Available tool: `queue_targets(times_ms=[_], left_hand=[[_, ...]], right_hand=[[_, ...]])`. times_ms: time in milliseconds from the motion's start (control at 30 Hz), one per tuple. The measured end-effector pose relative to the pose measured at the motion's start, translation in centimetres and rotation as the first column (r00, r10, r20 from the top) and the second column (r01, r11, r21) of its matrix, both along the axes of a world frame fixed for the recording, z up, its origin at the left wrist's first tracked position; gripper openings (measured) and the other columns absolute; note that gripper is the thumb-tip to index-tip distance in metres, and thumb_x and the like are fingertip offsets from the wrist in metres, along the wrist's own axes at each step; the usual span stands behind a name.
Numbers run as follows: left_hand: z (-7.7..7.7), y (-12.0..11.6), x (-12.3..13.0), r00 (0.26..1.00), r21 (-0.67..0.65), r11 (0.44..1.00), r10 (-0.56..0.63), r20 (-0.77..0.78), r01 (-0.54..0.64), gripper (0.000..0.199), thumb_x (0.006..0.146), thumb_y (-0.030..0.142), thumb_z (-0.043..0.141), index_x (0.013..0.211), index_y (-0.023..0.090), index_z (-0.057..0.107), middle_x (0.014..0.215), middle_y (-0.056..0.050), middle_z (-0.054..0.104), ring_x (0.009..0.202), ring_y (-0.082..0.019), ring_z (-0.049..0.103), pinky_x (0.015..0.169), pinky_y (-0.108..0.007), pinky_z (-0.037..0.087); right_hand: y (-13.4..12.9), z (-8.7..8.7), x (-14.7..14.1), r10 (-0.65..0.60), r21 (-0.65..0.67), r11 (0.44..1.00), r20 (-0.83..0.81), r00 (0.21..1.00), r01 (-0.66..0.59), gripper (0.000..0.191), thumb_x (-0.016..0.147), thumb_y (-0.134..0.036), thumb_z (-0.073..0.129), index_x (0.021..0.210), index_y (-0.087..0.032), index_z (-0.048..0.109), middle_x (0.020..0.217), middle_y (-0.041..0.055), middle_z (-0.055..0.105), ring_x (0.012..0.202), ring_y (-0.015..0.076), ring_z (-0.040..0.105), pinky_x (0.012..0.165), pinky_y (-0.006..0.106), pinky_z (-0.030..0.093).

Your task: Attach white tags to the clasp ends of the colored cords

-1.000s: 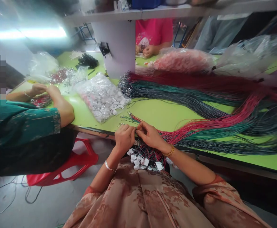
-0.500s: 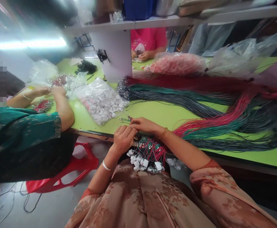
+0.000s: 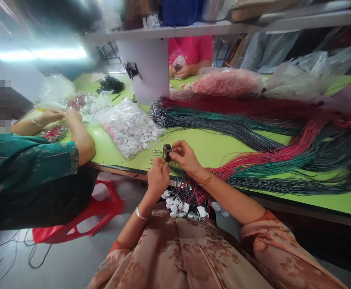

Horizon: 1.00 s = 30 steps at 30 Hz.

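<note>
Head view: a person's two bare hands meet at the near edge of a light-green table (image 3: 193, 138). The right hand (image 3: 186, 159) holds a small roll of black tape (image 3: 167, 153) between thumb and fingers, above the table's edge, with the roll's open centre turned leftward. The left hand (image 3: 158, 176) is just below the roll, fingers curled in and thumb tip up close to it; whether it pinches anything, I cannot tell.

Below the hands, a cluster of white connectors (image 3: 183, 206) hangs on thin wires in front of the person's lap. To the right, long bundles of red wires (image 3: 286, 149), green wires (image 3: 276, 163) and black wires (image 3: 272, 182) stretch across the table. Beyond the left hand lies a clear plastic bag of small white pieces (image 3: 130, 130). At the far left, a co-worker in a green sleeve (image 3: 47, 158) sits on a red plastic stool (image 3: 111, 200).
</note>
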<state>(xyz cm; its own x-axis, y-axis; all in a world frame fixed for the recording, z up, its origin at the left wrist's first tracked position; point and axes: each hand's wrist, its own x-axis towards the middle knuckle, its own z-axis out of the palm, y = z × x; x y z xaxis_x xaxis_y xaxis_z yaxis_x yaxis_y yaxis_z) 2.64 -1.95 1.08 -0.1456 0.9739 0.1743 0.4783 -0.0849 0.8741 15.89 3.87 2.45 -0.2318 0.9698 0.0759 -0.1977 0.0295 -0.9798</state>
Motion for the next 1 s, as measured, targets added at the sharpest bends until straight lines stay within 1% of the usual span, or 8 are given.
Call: queue_targets(times_ms=[133,300,400,467,633,800,900,1000], left_hand=[[0.0,0.2,-0.5,0.992,-0.099,0.988,-0.123,-0.009,0.122,0.012,0.088,0.019,0.048,0.079,0.021,0.055,0.060,0.001,0.059,0.057,-0.017,0.052,0.063,-0.028,0.034],[0.0,0.0,-0.3,0.960,0.006,0.999,-0.046,-0.277,0.049,0.015,0.090,0.019,0.040,0.084,0.020,0.053,0.072,-0.003,0.060,0.067,-0.018,0.054,0.065,-0.029,0.035],[0.4,-0.2,-0.2,0.942,0.006,0.995,-0.094,-0.324,0.101,0.017,0.092,0.023,0.037,0.088,0.020,0.054,0.078,-0.004,0.061,0.070,-0.018,0.056,0.068,-0.029,0.038],[0.7,-0.2,-0.4,0.934,-0.039,0.986,-0.164,-0.317,0.160,0.017,0.091,0.024,0.038,0.084,0.021,0.053,0.074,-0.002,0.059,0.067,-0.016,0.053,0.067,-0.029,0.037],[1.1,0.4,-1.4,0.935,-0.198,0.936,-0.321,-0.148,0.290,0.025,0.089,0.030,0.044,0.066,0.019,0.046,0.061,0.002,0.051,0.061,-0.012,0.048,0.060,-0.025,0.036],[0.7,0.8,-1.8,0.902,-0.298,0.854,-0.375,0.215,0.426,0.027,0.087,0.043,0.052,0.074,0.019,0.047,0.059,0.001,0.059,0.054,-0.013,0.056,0.053,-0.023,0.040],[0.7,0.5,-1.5,0.923,-0.259,0.899,-0.379,-0.062,0.352,0.023,0.090,0.038,0.047,0.076,0.020,0.047,0.063,-0.001,0.061,0.059,-0.015,0.058,0.058,-0.025,0.041],[0.8,0.1,-0.9,0.784,-0.193,0.945,-0.326,-0.528,0.263,0.021,0.094,0.029,0.041,0.076,0.020,0.048,0.070,-0.005,0.063,0.068,-0.019,0.060,0.066,-0.030,0.039]], right_hand=[[-1.7,0.1,0.6,0.043,0.060,0.997,0.014,0.999,-0.043,0.045,0.066,-0.039,0.073,0.095,-0.024,0.042,0.081,-0.0024,0.055,0.072,0.0128,0.054,0.068,0.026,0.046],[-3.7,-0.5,0.9,-0.040,-0.043,0.998,-0.047,0.998,0.038,0.031,0.082,-0.049,0.061,0.088,-0.022,0.047,0.071,-0.0044,0.054,0.066,0.0116,0.050,0.065,0.025,0.043],[-3.9,-1.0,1.4,-0.088,-0.095,0.991,0.037,0.995,0.091,0.037,0.088,-0.056,0.052,0.077,-0.020,0.052,0.066,-0.0028,0.055,0.064,0.0119,0.050,0.063,0.025,0.042],[-4.0,-1.2,1.9,0.006,-0.122,0.993,0.136,0.991,0.010,0.042,0.089,-0.057,0.051,0.074,-0.019,0.056,0.062,-0.0015,0.058,0.061,0.0122,0.051,0.062,0.026,0.042],[-4.6,-0.9,2.7,0.242,-0.131,0.970,0.413,0.878,-0.206,0.033,0.085,-0.044,0.057,0.066,-0.017,0.058,0.061,0.0006,0.063,0.057,0.0117,0.055,0.060,0.025,0.042],[-5.0,-0.6,1.9,0.278,-0.103,0.961,0.328,0.903,-0.258,0.014,0.082,-0.026,0.051,0.076,-0.018,0.060,0.062,-0.0017,0.062,0.061,0.0117,0.057,0.065,0.024,0.044],[-4.7,-0.7,1.7,0.275,-0.095,0.962,0.352,0.895,-0.258,0.010,0.079,-0.020,0.049,0.072,-0.018,0.056,0.058,-0.0032,0.060,0.058,0.0108,0.055,0.061,0.023,0.042],[-4.2,-1.1,1.8,0.284,-0.113,0.959,0.438,0.853,-0.262,0.008,0.075,-0.015,0.049,0.068,-0.019,0.051,0.053,-0.0044,0.058,0.052,0.0100,0.053,0.054,0.022,0.039]])
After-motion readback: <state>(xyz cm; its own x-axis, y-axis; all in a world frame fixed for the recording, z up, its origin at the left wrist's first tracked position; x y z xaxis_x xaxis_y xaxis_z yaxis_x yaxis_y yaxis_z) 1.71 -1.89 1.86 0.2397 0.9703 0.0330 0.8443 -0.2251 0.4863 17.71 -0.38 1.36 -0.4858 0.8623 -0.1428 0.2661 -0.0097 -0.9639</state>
